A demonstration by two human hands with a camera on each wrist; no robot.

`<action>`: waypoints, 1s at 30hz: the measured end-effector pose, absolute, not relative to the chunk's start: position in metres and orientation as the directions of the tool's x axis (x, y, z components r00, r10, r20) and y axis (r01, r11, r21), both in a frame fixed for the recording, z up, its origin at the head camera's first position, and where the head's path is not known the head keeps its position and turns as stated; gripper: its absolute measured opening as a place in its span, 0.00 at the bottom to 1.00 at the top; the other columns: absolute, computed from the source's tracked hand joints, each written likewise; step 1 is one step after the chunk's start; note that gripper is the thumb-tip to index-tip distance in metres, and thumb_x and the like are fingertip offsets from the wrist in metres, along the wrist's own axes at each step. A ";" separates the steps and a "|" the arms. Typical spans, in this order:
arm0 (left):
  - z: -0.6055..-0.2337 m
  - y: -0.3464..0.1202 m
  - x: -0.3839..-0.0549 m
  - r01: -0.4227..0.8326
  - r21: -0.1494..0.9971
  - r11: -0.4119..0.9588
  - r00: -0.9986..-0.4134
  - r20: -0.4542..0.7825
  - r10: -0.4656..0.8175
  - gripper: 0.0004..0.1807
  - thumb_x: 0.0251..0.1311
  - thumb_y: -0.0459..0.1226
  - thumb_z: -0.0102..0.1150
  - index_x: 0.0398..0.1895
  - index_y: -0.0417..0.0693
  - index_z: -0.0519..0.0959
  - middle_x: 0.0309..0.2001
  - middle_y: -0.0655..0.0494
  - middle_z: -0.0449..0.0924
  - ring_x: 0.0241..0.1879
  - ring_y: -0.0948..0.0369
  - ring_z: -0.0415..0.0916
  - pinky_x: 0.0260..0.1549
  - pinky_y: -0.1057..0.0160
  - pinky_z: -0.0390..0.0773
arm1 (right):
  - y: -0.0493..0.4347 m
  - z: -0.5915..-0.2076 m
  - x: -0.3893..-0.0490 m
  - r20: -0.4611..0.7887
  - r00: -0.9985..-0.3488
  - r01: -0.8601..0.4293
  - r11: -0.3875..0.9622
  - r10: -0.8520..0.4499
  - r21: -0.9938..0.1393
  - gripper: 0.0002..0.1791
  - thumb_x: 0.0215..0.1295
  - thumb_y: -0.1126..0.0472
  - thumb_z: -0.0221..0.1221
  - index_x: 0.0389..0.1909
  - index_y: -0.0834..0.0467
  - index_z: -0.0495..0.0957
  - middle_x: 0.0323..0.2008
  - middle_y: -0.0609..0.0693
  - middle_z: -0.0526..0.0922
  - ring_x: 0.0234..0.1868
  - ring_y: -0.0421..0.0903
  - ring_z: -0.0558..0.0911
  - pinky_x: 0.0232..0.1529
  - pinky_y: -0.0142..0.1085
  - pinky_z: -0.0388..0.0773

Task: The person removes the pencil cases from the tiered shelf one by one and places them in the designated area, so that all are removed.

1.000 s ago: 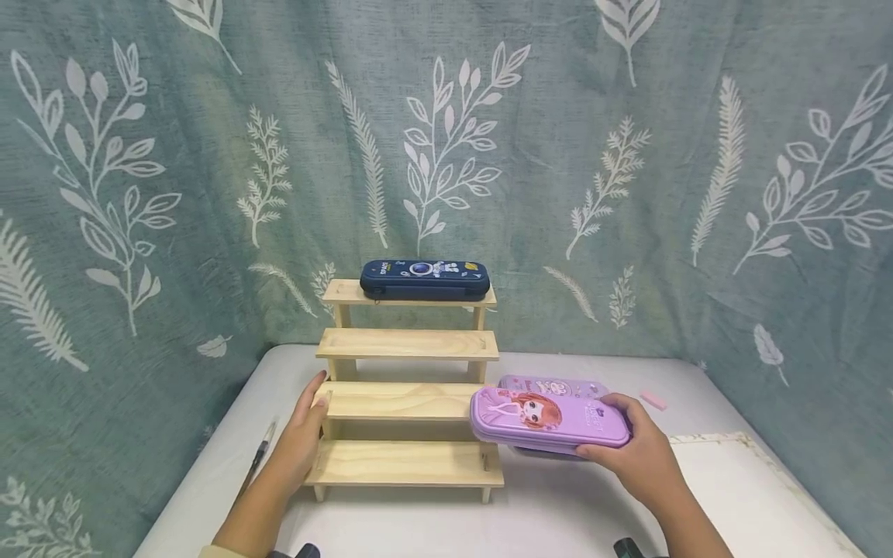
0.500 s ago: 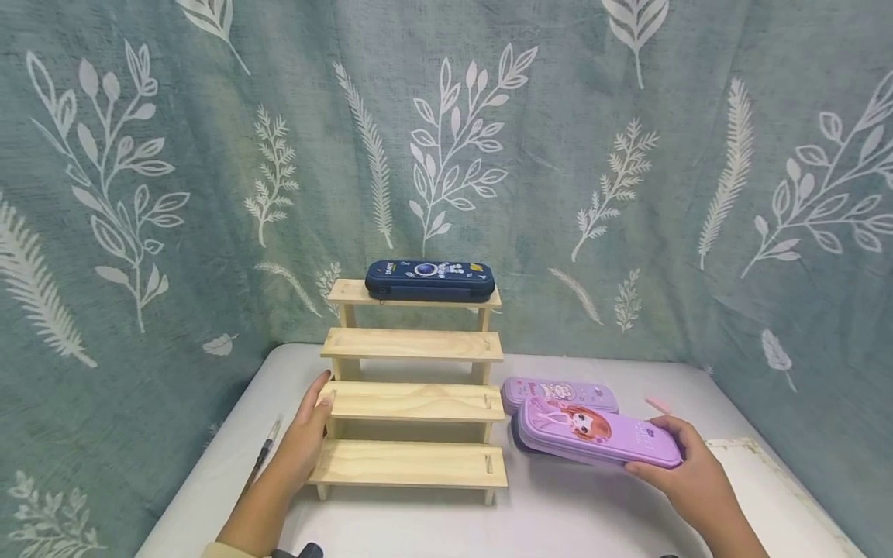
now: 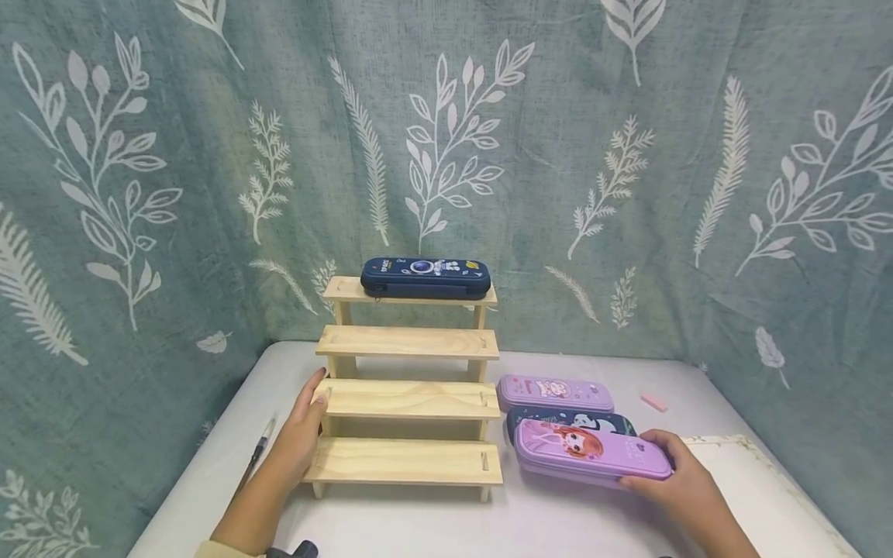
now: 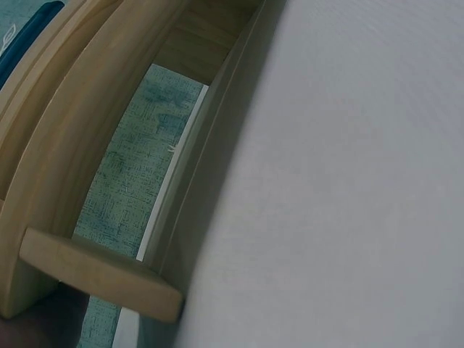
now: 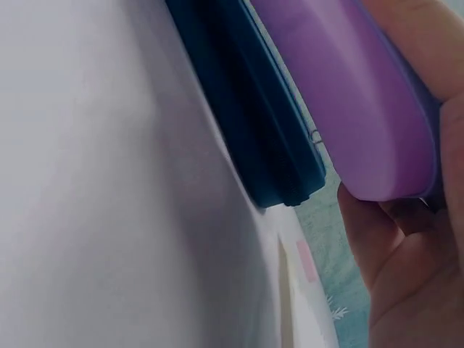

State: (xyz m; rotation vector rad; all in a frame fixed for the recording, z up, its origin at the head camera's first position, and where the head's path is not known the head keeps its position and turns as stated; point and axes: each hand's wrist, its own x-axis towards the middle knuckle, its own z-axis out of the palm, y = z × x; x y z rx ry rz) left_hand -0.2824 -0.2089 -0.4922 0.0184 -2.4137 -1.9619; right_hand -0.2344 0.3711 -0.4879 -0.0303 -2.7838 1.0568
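My right hand (image 3: 687, 482) grips the right end of a lilac pencil case (image 3: 589, 453) with a red-haired girl on its lid. That case is held in front of a dark panda pencil case (image 3: 600, 421), overlapping it in the head view. In the right wrist view, the lilac case (image 5: 348, 94) is beside the dark case (image 5: 250, 109), fingers and thumb around its end. My left hand (image 3: 300, 434) holds the left end of a stepped wooden shelf (image 3: 412, 399) at its second step from the bottom, thumb near the top face. Its fingertips are partly hidden behind the wood.
A navy space pencil case (image 3: 425, 279) sits on the top step. Another lilac pencil case (image 3: 554, 393) lies right of the shelf, behind the panda case. Further right are a pink eraser (image 3: 653, 402) and a pale sheet (image 3: 760, 488). A brush (image 3: 260, 449) lies left of the shelf.
My right hand has carried the lilac girl case rightward, then slightly down and toward me, so the panda case's lid now shows. The left hand has stayed on the shelf.
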 end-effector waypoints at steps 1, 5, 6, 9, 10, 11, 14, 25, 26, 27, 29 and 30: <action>-0.492 -0.209 -0.283 0.013 0.979 0.203 -1.000 0.018 -0.026 0.30 0.85 0.51 0.29 0.85 0.77 0.43 0.87 0.56 0.38 0.85 0.45 0.31 0.79 0.31 0.36 | 0.371 -0.489 -0.235 0.141 -0.987 -0.041 0.742 0.073 -0.669 0.53 0.49 0.46 0.82 0.70 0.65 0.65 0.66 0.71 0.74 0.65 0.67 0.75 0.63 0.61 0.70; -0.493 -0.210 -0.284 0.022 0.980 0.196 -1.000 0.025 -0.018 0.30 0.85 0.50 0.29 0.85 0.77 0.42 0.87 0.57 0.37 0.85 0.46 0.31 0.79 0.31 0.36 | 0.370 -0.492 -0.234 0.144 -0.988 -0.052 0.748 0.059 -0.661 0.53 0.47 0.47 0.83 0.69 0.65 0.66 0.65 0.72 0.74 0.65 0.70 0.74 0.62 0.66 0.69; -0.493 -0.211 -0.284 0.022 0.981 0.194 -1.000 0.026 -0.016 0.30 0.85 0.50 0.29 0.85 0.77 0.42 0.87 0.56 0.37 0.85 0.46 0.30 0.79 0.31 0.36 | 0.370 -0.493 -0.233 0.148 -0.988 -0.059 0.753 0.052 -0.655 0.53 0.47 0.47 0.83 0.68 0.65 0.66 0.65 0.71 0.75 0.64 0.69 0.75 0.62 0.65 0.69; -0.494 -0.211 -0.283 0.024 0.982 0.189 -1.000 0.027 -0.015 0.30 0.85 0.50 0.29 0.85 0.76 0.42 0.87 0.55 0.36 0.85 0.45 0.30 0.79 0.31 0.36 | 0.370 -0.495 -0.233 0.158 -0.987 -0.081 0.770 0.026 -0.633 0.52 0.45 0.47 0.83 0.67 0.63 0.68 0.63 0.70 0.77 0.63 0.69 0.76 0.60 0.65 0.71; -0.494 -0.211 -0.283 0.023 0.982 0.188 -1.000 0.026 -0.015 0.30 0.85 0.50 0.29 0.85 0.76 0.42 0.87 0.56 0.36 0.85 0.45 0.30 0.79 0.31 0.36 | 0.370 -0.496 -0.233 0.159 -0.987 -0.089 0.774 0.015 -0.627 0.51 0.44 0.47 0.83 0.66 0.63 0.69 0.63 0.70 0.78 0.63 0.69 0.77 0.59 0.65 0.71; -0.494 -0.211 -0.283 0.023 0.982 0.187 -1.000 0.026 -0.014 0.30 0.85 0.50 0.29 0.85 0.76 0.42 0.87 0.55 0.36 0.85 0.45 0.30 0.79 0.31 0.36 | 0.370 -0.497 -0.233 0.157 -0.988 -0.095 0.777 0.005 -0.623 0.51 0.45 0.47 0.83 0.66 0.62 0.69 0.62 0.70 0.78 0.63 0.70 0.77 0.59 0.65 0.71; -0.495 -0.211 -0.283 0.026 0.982 0.185 -0.999 0.029 -0.015 0.30 0.85 0.50 0.29 0.85 0.75 0.42 0.87 0.55 0.37 0.85 0.45 0.30 0.78 0.30 0.36 | 0.370 -0.499 -0.233 0.154 -0.988 -0.107 0.785 -0.015 -0.611 0.50 0.45 0.46 0.83 0.66 0.62 0.70 0.63 0.71 0.77 0.64 0.71 0.76 0.58 0.66 0.72; -0.491 -0.209 -0.283 0.019 0.984 0.176 -0.999 0.024 -0.023 0.30 0.85 0.49 0.30 0.85 0.76 0.43 0.86 0.56 0.39 0.85 0.45 0.33 0.79 0.31 0.36 | 0.372 -0.509 -0.235 0.146 -0.988 -0.126 0.813 -0.051 -0.569 0.51 0.46 0.42 0.82 0.65 0.63 0.69 0.64 0.74 0.75 0.65 0.75 0.74 0.59 0.69 0.71; -0.491 -0.209 -0.283 0.018 0.984 0.177 -0.999 0.022 -0.025 0.30 0.85 0.49 0.30 0.85 0.76 0.43 0.86 0.56 0.39 0.85 0.45 0.33 0.79 0.31 0.36 | 0.372 -0.509 -0.235 0.146 -0.988 -0.130 0.815 -0.056 -0.565 0.51 0.46 0.42 0.81 0.65 0.63 0.69 0.64 0.74 0.75 0.65 0.75 0.74 0.59 0.70 0.71; -0.491 -0.209 -0.283 0.016 0.984 0.177 -0.999 0.021 -0.027 0.30 0.85 0.49 0.30 0.85 0.77 0.43 0.86 0.56 0.39 0.85 0.45 0.33 0.79 0.31 0.36 | 0.372 -0.508 -0.235 0.146 -0.987 -0.135 0.816 -0.062 -0.562 0.51 0.46 0.41 0.81 0.65 0.63 0.69 0.64 0.73 0.76 0.65 0.75 0.75 0.59 0.70 0.72; -0.491 -0.209 -0.282 0.011 0.984 0.180 -0.999 0.017 -0.030 0.30 0.85 0.49 0.30 0.85 0.77 0.43 0.86 0.56 0.39 0.85 0.45 0.33 0.79 0.31 0.36 | 0.371 -0.507 -0.235 0.143 -0.987 -0.139 0.816 -0.070 -0.561 0.52 0.46 0.41 0.81 0.65 0.64 0.69 0.64 0.73 0.75 0.65 0.74 0.75 0.59 0.70 0.71; -0.491 -0.209 -0.283 0.010 0.984 0.180 -0.999 0.016 -0.030 0.30 0.85 0.49 0.30 0.85 0.76 0.43 0.86 0.56 0.39 0.85 0.46 0.33 0.79 0.32 0.36 | 0.371 -0.507 -0.235 0.142 -0.987 -0.142 0.816 -0.074 -0.561 0.51 0.46 0.41 0.81 0.65 0.64 0.69 0.64 0.73 0.75 0.65 0.74 0.75 0.60 0.70 0.71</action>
